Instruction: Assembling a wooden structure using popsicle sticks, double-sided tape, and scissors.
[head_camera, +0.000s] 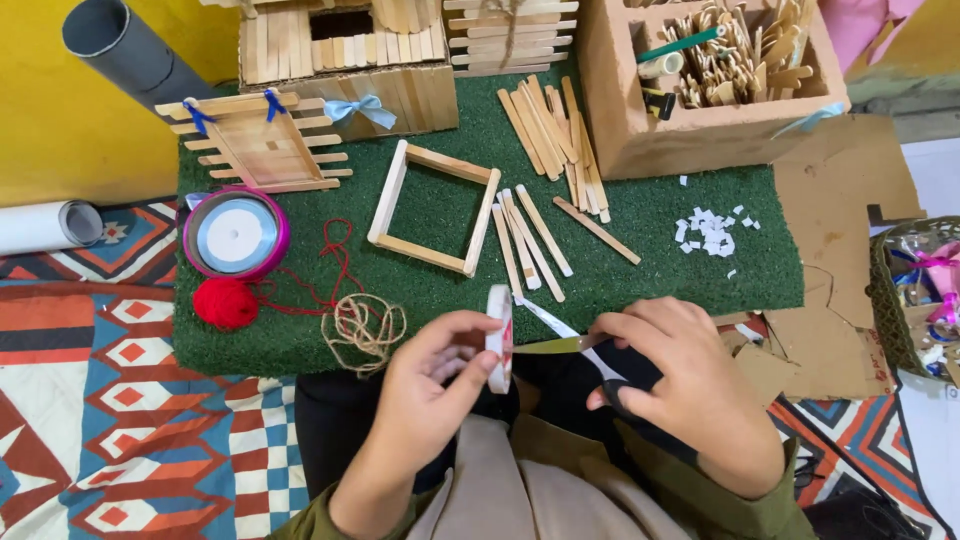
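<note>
Your left hand grips a tape roll just off the near edge of the green mat, and your right hand is closed on scissors at the pulled-out strip. One stick frame lies glued square mid-mat; cut tape bits sit toward the right edge, and loose sticks are not yet joined.

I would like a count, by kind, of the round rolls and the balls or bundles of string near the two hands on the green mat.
Tape roll, held in left hand: 1
Ribbon spool, pink rim: 1
Red yarn ball: 1
Jute twine bundle: 1
Scissors, in right hand: 1
Total: 5
</note>
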